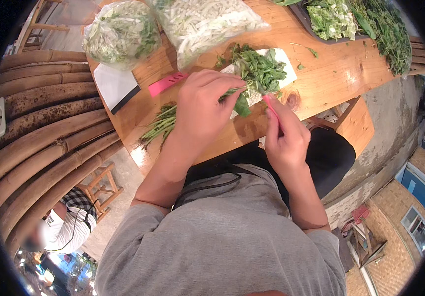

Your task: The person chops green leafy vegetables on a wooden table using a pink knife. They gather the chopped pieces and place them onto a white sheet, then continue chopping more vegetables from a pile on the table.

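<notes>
My left hand [207,100] pinches a leafy green sprig [229,94] between thumb and fingers. In my right hand [286,133] is a small knife with a pink handle [271,105]; its blade points up towards the leaves and is mostly hidden among them. Both hands are over the near side of a white board [286,68], where a heap of picked green leaves [262,70] lies. Left of my left wrist, a bunch of rooted green stems [162,124] rests on the wooden table [331,70], partly hidden by my forearm.
A pink slotted sheath [166,83] and a white, black-edged flat object [118,87] lie leftwards. Beyond are bags of cut vegetables [121,35] [212,26]. A dark tray [310,27] holds chopped greens at far right, beside bundled greens [386,37]. A person [73,222] sits behind bamboo poles [49,107].
</notes>
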`<state>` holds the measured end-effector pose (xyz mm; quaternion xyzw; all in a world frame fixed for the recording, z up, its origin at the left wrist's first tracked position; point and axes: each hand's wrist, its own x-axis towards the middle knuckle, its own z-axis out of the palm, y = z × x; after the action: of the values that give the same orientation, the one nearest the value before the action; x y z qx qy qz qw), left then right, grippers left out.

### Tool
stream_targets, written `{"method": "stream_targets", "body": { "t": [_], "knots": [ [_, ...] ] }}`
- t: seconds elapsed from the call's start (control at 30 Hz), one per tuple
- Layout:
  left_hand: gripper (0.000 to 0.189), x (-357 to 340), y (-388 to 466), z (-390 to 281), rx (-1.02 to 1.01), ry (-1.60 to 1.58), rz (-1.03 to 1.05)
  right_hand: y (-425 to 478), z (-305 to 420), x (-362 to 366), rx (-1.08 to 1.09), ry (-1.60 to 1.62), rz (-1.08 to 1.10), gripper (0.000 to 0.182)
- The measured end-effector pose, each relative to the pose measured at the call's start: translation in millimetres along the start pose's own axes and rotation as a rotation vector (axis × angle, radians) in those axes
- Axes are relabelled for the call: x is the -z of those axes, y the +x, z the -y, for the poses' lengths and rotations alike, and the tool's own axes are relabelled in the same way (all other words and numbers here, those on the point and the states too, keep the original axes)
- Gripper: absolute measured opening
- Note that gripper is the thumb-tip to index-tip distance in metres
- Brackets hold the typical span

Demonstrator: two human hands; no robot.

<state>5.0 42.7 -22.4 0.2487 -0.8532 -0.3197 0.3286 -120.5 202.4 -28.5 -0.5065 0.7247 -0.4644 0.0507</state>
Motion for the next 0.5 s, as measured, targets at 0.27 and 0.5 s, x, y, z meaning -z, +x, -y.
{"method": "stream_targets", "body": {
  "t": [0.27, 0.5],
  "knots": [
    [0.018, 4, -1, -1, 0.059, 0.046, 0.023, -15, 15, 24, -0.069, -0.046, 0.088, 0.037],
    [0.014, 3, -1, 2, 0.077, -0.014, 0.038, -5, -1, 0, -0.117, -0.057, 0.154, 0.036]
  ]
}}
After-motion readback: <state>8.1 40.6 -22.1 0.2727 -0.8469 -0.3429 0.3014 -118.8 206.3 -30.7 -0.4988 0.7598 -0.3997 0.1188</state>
